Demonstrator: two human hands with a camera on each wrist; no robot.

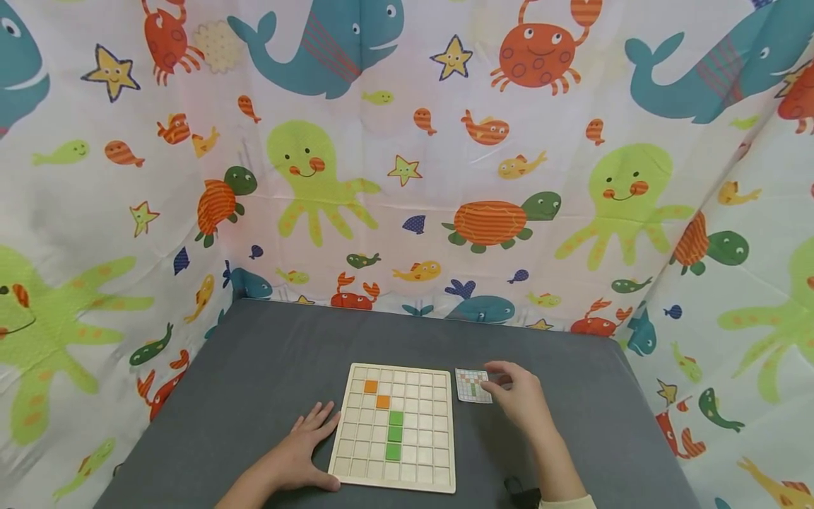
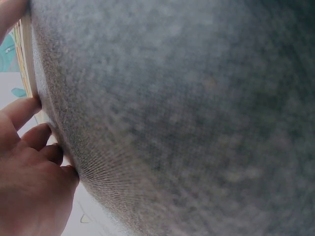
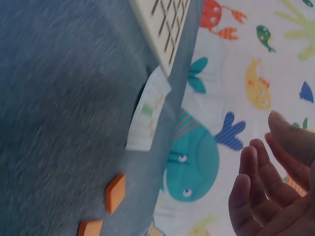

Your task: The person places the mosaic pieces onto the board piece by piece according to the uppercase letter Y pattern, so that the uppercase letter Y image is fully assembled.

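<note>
A wooden grid board lies on the dark grey table, with two orange square tiles in a diagonal and three green square tiles in a column below them. My left hand rests at the board's left side, fingers spread along the edge and thumb at the near corner. Right of the board lies a small printed card with a coloured grid pattern. Over the card's right edge hovers my right hand, its fingers loosely bent and nothing between them in the right wrist view.
In the right wrist view, loose orange tiles lie on the table beyond the card; my right hand hides that spot in the head view. A black strap is by the right wrist. A sea-animal print curtain encloses the grey table.
</note>
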